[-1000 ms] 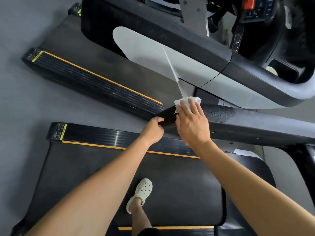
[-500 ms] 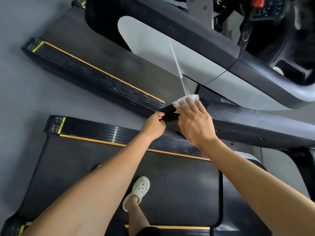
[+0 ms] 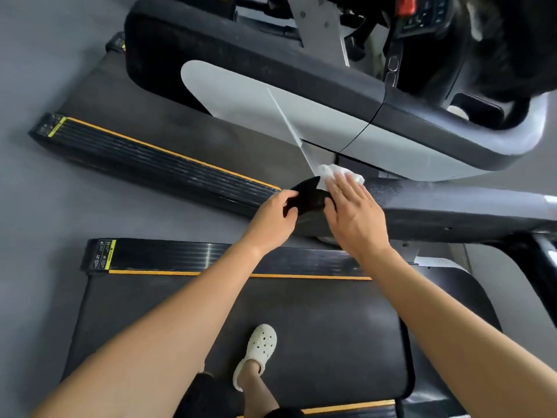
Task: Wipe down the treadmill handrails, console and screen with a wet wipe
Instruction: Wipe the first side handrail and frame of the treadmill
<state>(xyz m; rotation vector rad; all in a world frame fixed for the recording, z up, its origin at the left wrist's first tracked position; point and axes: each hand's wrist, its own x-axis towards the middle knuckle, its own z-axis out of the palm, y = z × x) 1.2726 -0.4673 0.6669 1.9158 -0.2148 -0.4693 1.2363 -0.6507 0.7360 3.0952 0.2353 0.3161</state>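
A dark handrail (image 3: 452, 212) of the treadmill runs from the centre to the right edge. My left hand (image 3: 272, 220) grips its glossy black end cap (image 3: 307, 197). My right hand (image 3: 352, 215) lies flat on the rail with straight fingers and presses a white wet wipe (image 3: 331, 173) against it; the wipe shows beyond the fingertips. The console (image 3: 422, 13) with a red stop button (image 3: 405, 4) sits at the top right, partly cut off.
A neighbouring treadmill's grey and black handrail (image 3: 301, 116) crosses above. Its side rail with a yellow stripe (image 3: 156, 164) lies left. Below are the black belt (image 3: 301, 327), a yellow-edged side rail (image 3: 211, 257) and my foot in a white clog (image 3: 257, 351). Grey floor lies left.
My right hand and the wipe have slid a little to the right along the handrail. My left hand keeps its grip on the end cap. The camera view shifted slightly.
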